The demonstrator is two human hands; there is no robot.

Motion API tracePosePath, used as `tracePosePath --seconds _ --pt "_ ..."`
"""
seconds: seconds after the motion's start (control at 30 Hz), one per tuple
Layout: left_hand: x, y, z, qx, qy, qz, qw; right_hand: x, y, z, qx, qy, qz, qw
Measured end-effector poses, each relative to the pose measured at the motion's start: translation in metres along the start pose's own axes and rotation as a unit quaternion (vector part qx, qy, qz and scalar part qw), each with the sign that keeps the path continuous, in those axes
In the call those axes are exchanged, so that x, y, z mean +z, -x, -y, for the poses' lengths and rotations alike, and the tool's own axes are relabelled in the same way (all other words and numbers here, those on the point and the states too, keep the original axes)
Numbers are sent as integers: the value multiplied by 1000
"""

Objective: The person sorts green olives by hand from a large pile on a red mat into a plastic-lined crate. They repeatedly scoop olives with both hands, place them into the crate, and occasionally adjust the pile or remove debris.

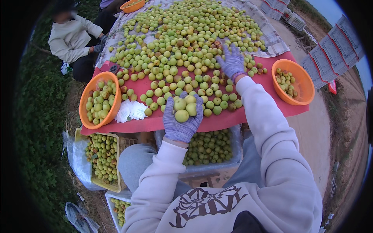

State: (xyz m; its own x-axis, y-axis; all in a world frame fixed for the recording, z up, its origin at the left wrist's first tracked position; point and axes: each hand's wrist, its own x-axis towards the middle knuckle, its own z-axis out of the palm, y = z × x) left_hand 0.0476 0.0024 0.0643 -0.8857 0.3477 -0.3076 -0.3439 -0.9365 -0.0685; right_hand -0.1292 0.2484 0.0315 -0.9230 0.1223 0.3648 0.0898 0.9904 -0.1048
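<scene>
My left hand (183, 118), in a purple knit glove, is palm up and cradles several green fruits (181, 115) above the near edge of the table. Farther forward and to the right, my right hand (232, 60), gloved alike, reaches over the spread fruit with its fingers apart; no fruit shows in its grip, though its palm side is hidden. Small round green fruits (186, 43), some with brown patches, cover much of the red cloth (145, 124) and the checked cloth (279, 43).
Orange baskets of fruit stand on the table's left (116, 108) and right (309, 87). Below are a lined crate (204, 168) and a yellow crate (119, 163), both with fruit. A person (70, 40) sits at left. Stacked crates (332, 55) stand at right.
</scene>
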Motion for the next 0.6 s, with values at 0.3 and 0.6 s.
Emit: tracePosePath --seconds 0.3,0.6 --pt "13 8 -2 -43 2 19 999 27 11 -33 -170 31 245 954" --pt "44 80 -16 -36 141 51 988 24 -2 -16 -176 142 148 963"
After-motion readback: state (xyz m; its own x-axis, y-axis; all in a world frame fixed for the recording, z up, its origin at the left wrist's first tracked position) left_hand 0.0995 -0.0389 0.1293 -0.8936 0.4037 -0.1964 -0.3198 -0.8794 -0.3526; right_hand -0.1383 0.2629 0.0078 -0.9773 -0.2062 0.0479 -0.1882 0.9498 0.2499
